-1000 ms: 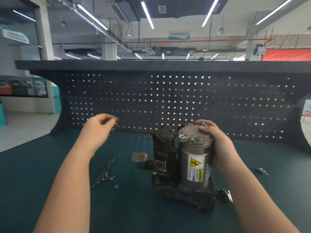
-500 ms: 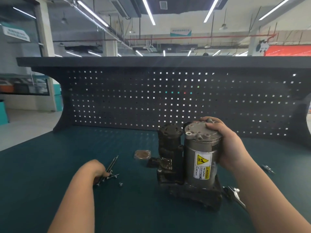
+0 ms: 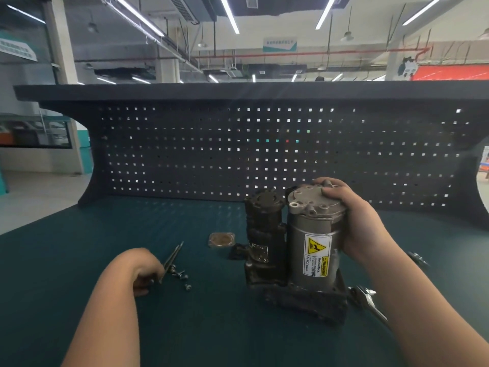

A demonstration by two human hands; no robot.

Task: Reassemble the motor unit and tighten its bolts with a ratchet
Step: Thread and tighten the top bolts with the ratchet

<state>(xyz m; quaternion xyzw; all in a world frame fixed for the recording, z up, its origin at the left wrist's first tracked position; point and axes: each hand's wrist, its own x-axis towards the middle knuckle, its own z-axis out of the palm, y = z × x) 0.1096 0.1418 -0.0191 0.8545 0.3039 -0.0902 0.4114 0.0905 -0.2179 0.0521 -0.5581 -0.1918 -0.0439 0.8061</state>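
Right hand (image 3: 362,223): fingers curled over motor unit (image 3: 307,250) end cap.
Left hand (image 3: 144,270): pinching long bolts (image 3: 173,256) on green mat (image 3: 79,260).
Ratchet (image 3: 369,300): beside the unit's base.

Bright hall, light from long ceiling tube lamps (image 3: 229,14), w/ faint streak flare running down onto dark pegboard (image 3: 264,154). Counter (image 3: 79,247) mat dim, soft shadows only. Daylight glows thru pegboard holes. Wide-angle bend at edges; forearms near bottom slightly blurred, small parts soft
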